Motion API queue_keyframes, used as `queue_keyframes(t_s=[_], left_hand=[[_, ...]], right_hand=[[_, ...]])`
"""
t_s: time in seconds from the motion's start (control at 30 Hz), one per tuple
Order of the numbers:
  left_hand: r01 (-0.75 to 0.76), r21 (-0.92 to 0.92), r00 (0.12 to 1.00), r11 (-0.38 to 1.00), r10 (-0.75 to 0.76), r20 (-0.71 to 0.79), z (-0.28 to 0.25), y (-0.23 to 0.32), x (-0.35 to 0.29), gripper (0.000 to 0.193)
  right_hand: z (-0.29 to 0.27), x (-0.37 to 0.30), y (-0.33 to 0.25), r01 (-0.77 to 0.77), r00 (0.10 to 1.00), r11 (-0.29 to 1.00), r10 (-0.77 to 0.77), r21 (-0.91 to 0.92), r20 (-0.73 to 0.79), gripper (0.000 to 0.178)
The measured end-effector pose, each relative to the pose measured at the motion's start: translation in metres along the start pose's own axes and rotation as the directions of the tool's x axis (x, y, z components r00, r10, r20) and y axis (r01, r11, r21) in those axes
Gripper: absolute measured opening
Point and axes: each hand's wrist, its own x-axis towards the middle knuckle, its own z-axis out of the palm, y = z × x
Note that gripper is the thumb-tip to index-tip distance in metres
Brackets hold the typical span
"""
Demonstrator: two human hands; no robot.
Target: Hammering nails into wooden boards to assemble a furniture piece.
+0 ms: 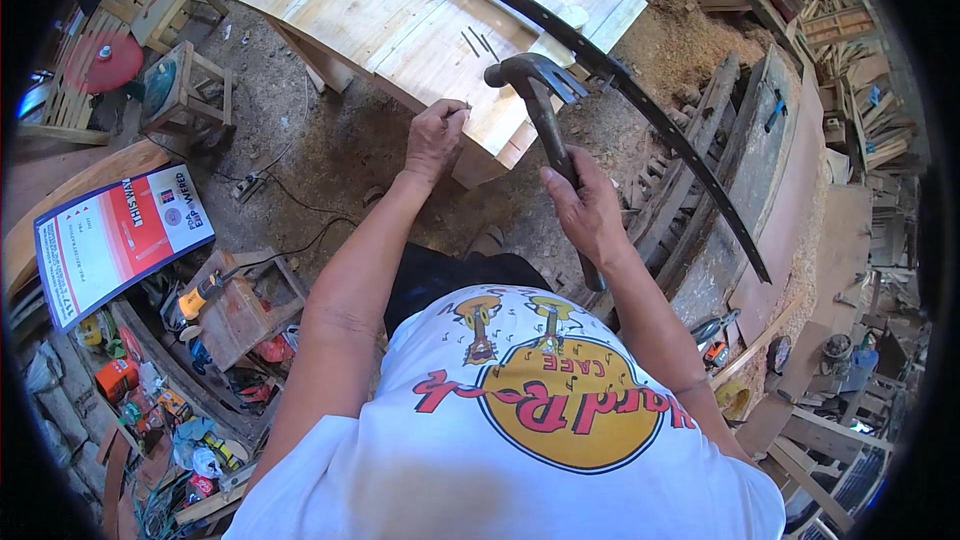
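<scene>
Left hand: was at table's near end; couldn't tell its hold
Right hand: gripped hammer
Nails: lay farther

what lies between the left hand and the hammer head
In the head view, bare pale wood shows between the left hand and the hammer head.

A white T-shirt with a yellow disc hangs over apparently black legwear.
</scene>
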Motion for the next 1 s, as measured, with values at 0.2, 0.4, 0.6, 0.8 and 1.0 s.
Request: queue_keyframes(t_s=[0.2,0.4,0.6,0.8,1.0], left_hand=[[-0.024,-0.015,1.000,1.000,0.025,0.002,0.002,0.002,-0.003,0.017],[-0.026,-0.074,0.995,0.997,0.033,0.089,0.022,0.025,-0.018,0.018],[0.037,-0.113,0.992,0.993,-0.023,0.125,0.029,0.011,-0.023,0.016],[-0.012,-0.021,0.993,1.000,0.015,0.114,0.030,0.014,-0.023,0.018],[-0.056,0.014,0.990,0.998,0.054,0.134,0.028,0.020,-0.022,0.017]], right_hand=[[-0.002,-0.001,-0.004,0.011,1.000,1.000,-0.011,0.009,0.001,0.034],[-0.008,-0.010,0.010,-0.014,0.999,1.000,0.015,0.018,-0.044,0.036],[-0.018,-0.021,0.015,0.005,0.997,1.000,-0.007,-0.024,-0.082,0.034],[-0.022,-0.030,0.022,0.001,0.993,1.000,0.002,0.030,-0.118,0.033],[-0.024,-0.035,0.025,-0.044,0.995,0.997,0.049,0.057,-0.088,0.035]])
